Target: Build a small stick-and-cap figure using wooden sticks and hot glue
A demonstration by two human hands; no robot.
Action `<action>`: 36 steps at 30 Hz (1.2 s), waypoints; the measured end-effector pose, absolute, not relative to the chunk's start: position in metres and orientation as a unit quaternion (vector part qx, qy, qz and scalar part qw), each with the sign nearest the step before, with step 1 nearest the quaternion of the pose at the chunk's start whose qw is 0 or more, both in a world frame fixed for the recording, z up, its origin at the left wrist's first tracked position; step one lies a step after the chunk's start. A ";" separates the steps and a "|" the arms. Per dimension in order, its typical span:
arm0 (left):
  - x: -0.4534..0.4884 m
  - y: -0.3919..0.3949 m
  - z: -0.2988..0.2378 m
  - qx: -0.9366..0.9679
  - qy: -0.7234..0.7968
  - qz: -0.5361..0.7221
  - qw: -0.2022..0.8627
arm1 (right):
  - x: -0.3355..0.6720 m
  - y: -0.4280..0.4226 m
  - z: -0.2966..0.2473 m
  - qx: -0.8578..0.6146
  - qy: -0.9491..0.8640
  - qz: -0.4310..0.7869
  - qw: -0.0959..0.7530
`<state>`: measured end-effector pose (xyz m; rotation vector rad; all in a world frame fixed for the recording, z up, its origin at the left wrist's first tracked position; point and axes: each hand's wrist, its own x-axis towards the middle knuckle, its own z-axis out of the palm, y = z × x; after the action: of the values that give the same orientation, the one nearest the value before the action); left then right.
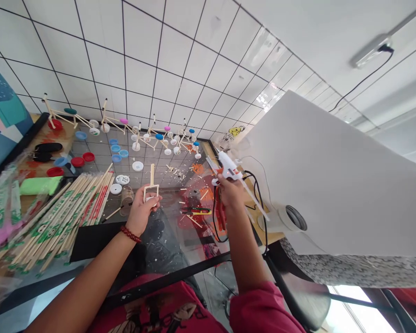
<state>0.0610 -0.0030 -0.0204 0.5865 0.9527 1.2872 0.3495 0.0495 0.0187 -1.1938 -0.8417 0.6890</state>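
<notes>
My left hand (144, 208) is closed around a small frame of glued wooden sticks (152, 178), held above the glass table. Part of a white bottle cap (150, 198) shows by its lower end, partly behind my fingers. My right hand (230, 190) grips a white hot glue gun (229, 166) with orange parts at the table's right side. A clear glue stick (256, 200) sticks out of the gun's back end. Between my hands lie scissors (201, 211) with yellow-and-black handles, among cut stick pieces.
Several small stick models with bottle-cap wheels (154, 138) stand along the tiled wall. Bundled wrapped chopsticks (60, 217) lie at the left, near blue caps (115, 148) and red caps (77, 162). A black cord (214, 222) loops by my right hand, beside a white panel (319, 185).
</notes>
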 end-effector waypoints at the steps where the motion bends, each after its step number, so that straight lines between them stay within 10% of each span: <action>1: 0.061 -0.003 -0.021 0.260 0.419 0.570 0.658 | 0.343 0.050 0.004 -0.537 -0.367 0.317 0.690; 14: 0.060 -0.004 -0.018 0.267 0.421 0.567 0.656 | 0.325 0.075 -0.068 -0.644 -0.453 0.256 0.561; 36: 0.061 -0.002 -0.021 0.261 0.411 0.574 0.658 | 0.379 -0.010 -0.026 -0.718 -0.490 0.129 0.477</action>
<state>0.0610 -0.0023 -0.0212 0.5920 0.9314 1.2996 0.3793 -0.0096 -0.0258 -1.7543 -1.1959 0.3140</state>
